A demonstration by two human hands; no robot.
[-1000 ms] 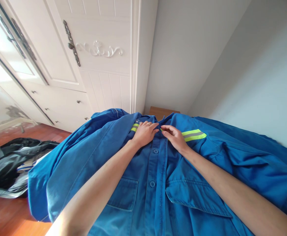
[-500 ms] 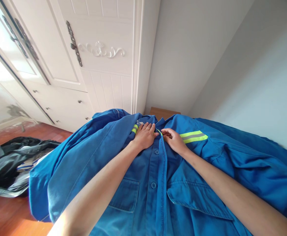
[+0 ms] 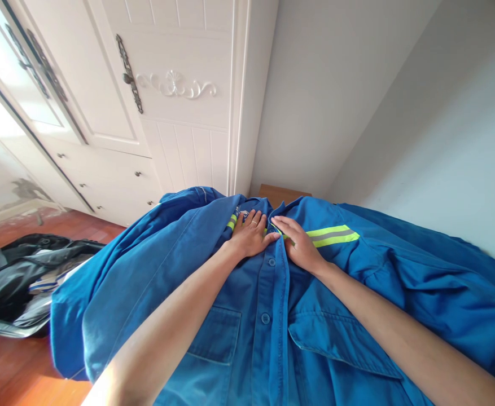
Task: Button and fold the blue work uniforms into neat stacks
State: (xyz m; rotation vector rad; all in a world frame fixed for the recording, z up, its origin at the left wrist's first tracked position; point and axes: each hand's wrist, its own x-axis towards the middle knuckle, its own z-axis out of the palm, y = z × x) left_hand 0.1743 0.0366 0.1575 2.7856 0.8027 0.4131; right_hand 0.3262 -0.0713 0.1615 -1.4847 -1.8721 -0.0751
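Observation:
A blue work jacket (image 3: 315, 332) lies spread out in front of me, with yellow-and-grey reflective strips across its chest. My left hand (image 3: 252, 232) rests flat near the collar, fingers stretched out and the thumb reaching to the placket edge. Opposite it, my right hand (image 3: 300, 241) lies along the other front edge with its fingers extended; its thumb is partly hidden. Between the hands the placket (image 3: 280, 299) stands up slightly, and buttons (image 3: 265, 318) show down the front beside it. Pocket flaps (image 3: 342, 344) lie lower on the chest.
A white wardrobe (image 3: 188, 62) with dark ornate handles stands ahead on the left, beside a plain wall (image 3: 323, 73). An open suitcase (image 3: 22, 282) with clothes lies on the reddish floor at left. Some brown wood (image 3: 279, 194) shows behind the collar.
My right hand's fingers have straightened from a curled pinch at the placket edge. My left thumb has moved out toward that edge. The jacket has hardly shifted.

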